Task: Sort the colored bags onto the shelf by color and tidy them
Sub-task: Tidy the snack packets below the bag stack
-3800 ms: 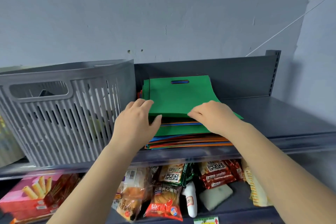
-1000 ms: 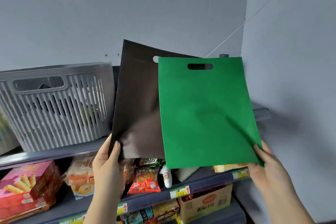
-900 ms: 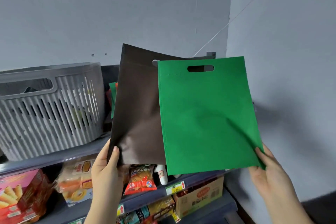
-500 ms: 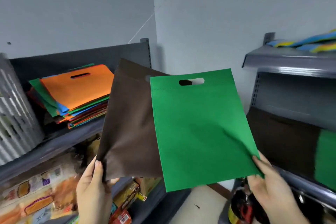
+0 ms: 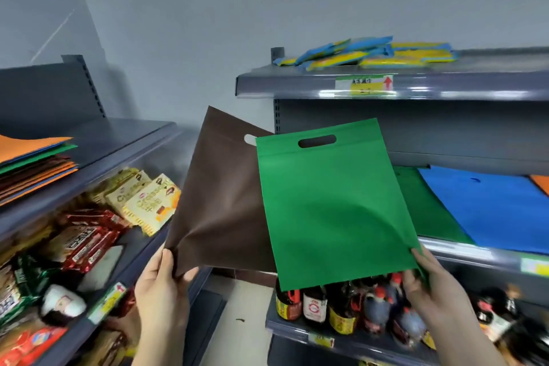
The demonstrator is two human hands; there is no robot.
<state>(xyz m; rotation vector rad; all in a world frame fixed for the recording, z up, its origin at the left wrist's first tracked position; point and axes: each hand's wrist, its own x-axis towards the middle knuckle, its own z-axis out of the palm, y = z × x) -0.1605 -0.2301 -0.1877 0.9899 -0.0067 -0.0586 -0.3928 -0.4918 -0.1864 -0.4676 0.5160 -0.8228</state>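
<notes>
A brown bag [image 5: 219,202] is pinched at its lower corner by the left hand [image 5: 163,285], and a green bag [image 5: 332,202] at its lower right corner by the right hand [image 5: 430,282]. Both are held upright before the shelf [image 5: 463,249], where green [image 5: 427,208] and blue bags [image 5: 490,208] are laid flat.

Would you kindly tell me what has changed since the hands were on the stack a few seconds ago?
The left hand took a brown bag and the right hand a green bag off the mixed stack; the view swung right to a shelf holding sorted green and blue bags. Both grips are unchanged.
</notes>
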